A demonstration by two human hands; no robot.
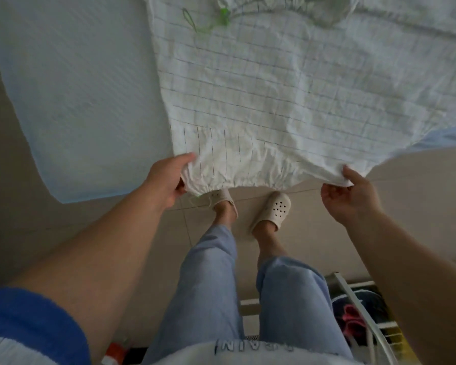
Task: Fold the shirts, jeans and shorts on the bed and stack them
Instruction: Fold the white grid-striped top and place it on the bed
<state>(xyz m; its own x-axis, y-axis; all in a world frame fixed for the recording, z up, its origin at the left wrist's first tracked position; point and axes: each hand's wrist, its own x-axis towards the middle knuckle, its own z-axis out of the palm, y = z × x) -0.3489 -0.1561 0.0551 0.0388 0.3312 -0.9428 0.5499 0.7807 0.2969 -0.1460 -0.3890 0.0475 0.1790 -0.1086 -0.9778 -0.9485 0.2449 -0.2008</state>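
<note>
While the left hand (169,177) pinches the checked shirt's (261,96) hem, the right hand (350,196) grips it too.

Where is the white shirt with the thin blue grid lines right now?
In the head view, the white grid-lined shirt lies spread on the pale bed, right of centre, its near hem gripped by the left hand and right hand.

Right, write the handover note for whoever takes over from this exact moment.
Left hand grips the near left corner of the white checked garment's gathered hem; right hand pinches the hem's right end.
The garment lies spread on the bed, its hem pulled just past the edge.
Done: it is laid out; no fold shows.
Left: fold it and stack it. No stack or other clothes are in view.
</note>
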